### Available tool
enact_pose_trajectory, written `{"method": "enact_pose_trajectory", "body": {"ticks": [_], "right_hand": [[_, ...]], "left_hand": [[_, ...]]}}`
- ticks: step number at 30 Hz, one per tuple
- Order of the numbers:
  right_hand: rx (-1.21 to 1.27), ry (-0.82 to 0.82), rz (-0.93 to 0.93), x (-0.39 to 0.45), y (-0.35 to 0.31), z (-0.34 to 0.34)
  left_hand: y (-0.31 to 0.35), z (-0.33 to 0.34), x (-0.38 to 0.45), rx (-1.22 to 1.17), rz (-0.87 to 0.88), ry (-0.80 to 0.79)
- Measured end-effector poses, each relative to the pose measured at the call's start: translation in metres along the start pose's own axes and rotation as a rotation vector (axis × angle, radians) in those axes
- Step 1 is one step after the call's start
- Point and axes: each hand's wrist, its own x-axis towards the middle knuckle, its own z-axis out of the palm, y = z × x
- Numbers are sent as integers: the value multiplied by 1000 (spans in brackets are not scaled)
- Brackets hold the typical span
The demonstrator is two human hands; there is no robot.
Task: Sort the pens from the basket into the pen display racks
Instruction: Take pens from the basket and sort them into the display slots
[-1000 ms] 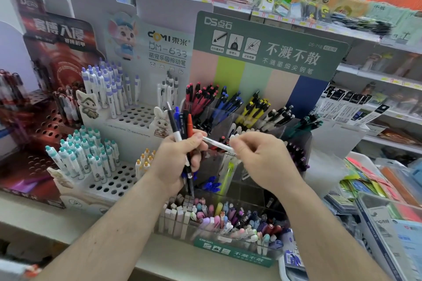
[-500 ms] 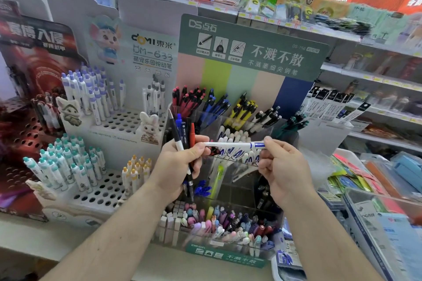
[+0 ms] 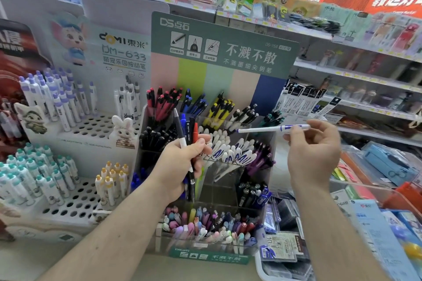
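white-blue pen [image 3: 271, 129] pinched by right hand [image 3: 314, 155]; left hand [image 3: 180, 164] gripping pen bundle [image 3: 187, 134]

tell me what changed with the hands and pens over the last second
The right hand pulled the white and blue pen out of the bunch and carried it off to the right, clear of the left hand; it now pinches the pen level above the rack. The left hand kept its grip on the bunch of pens.

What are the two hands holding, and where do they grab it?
The left hand grips a bunch of pens around their middles. The right hand pinches one white-and-blue pen near its blue-marked end.
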Motion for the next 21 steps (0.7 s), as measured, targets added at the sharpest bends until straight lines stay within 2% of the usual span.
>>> {"method": "enact_pose_trajectory", "body": {"ticks": [7, 13, 18, 21], "right_hand": [[-266, -194, -109, -9, 24, 29], [-488, -492, -219, -17, 37, 51], [-722, -527, -232, -16, 37, 53], [-607, -453, -242, -20, 28, 51]], "left_hand": [[-1, 1, -4, -33, -79, -49], [-4, -2, -8, -20, -124, -100], [-4, -8, -10, -35, -142, -144], [-3, -9, -14, -6, -146, -193]]}}
